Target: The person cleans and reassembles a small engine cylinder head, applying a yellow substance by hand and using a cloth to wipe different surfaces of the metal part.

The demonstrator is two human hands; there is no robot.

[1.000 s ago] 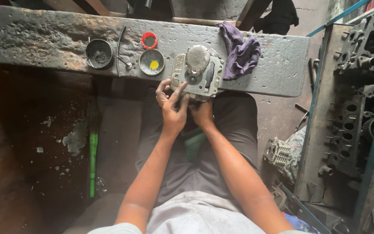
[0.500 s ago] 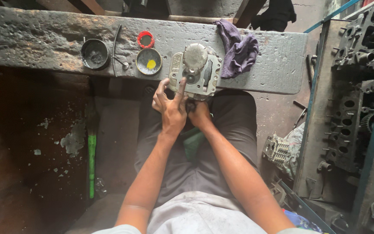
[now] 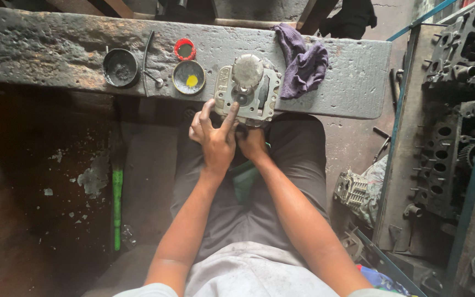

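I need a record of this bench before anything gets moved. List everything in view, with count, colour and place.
metal engine part: 1, grey, near edge of the bench, round cap on top
bench: 1, grey and stained, across the top
purple rag: 1, right of the engine part
dark tin: 1, black, left on the bench
tin with yellow paste: 1, left of the engine part
red ring: 1, behind that tin
thin metal tool: 1, between the tins
green-handled tool: 1, on the floor at left
cylinder heads: several, dark grey, stacked at right
left hand: 1, fingers on the part's near edge
right hand: 1, under the part's near edge
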